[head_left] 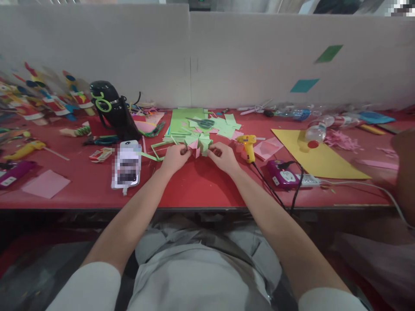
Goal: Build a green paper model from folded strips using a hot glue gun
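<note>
Between my hands, low over the red tabletop, is a folded paper piece with pink (194, 147) and light green (205, 146) flaps. My left hand (175, 159) pinches its pink side, thumb and fingers closed. On the other side, my right hand (224, 158) has its fingers closed at the green edge. Just behind the piece lie scissors (205, 123) on a stack of green paper (184, 122). A yellow hot glue gun (248, 147) rests to the right of my right hand. Folded green strips (155, 152) lie beside my left hand.
A phone (127, 166) and a black bottle (112, 108) stand left. To the right are a purple box (281, 174) with cables, a yellow sheet (324, 157) and plastic bottles (316, 131). A white partition (129, 52) closes the back. Another person's arm (405, 168) shows at far right.
</note>
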Motion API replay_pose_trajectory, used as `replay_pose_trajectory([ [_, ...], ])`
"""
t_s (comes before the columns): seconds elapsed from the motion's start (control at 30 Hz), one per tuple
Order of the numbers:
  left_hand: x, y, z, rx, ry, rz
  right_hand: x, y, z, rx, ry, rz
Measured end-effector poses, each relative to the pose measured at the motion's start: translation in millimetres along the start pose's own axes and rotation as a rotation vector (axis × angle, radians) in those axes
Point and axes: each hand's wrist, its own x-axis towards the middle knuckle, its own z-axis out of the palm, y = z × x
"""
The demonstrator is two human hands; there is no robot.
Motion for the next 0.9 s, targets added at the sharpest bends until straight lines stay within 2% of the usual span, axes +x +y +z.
replay_pose_trajectory([
  [0.17, -4, 0, -7, 0.015, -0.011, -0.07, 1, 4, 3, 0.029, -0.017, 0.0],
  [0.3, -12, 2, -13, -0.008, -0.151, 0.088, 0, 1, 3, 0.022, -0.016, 0.029],
  [0.37, -15, 4, -12, -0.019, -0.172, 0.15, -1, 0, 3, 0.007, -0.023, 0.038],
  [0.57, -13, 9, -6, 0.065, -0.159, 0.137, 1, -2, 1, -0.075, -0.042, 0.017],
  [0.7, -11, 11, -4, 0.069, -0.172, 0.144, -14, -8, -17, -0.232, -0.104, 0.104],
  [0.77, -10, 12, -5, 0.06, -0.178, 0.143, -29, -10, -32, -0.318, -0.028, 0.202],
  [0.83, -10, 14, -5, 0.058, -0.183, 0.148, -44, -7, -49, -0.372, 0.16, 0.272],
  [0.9, -9, 16, -6, 0.061, -0.187, 0.157, -53, -1, -65, -0.455, 0.286, 0.284],
])
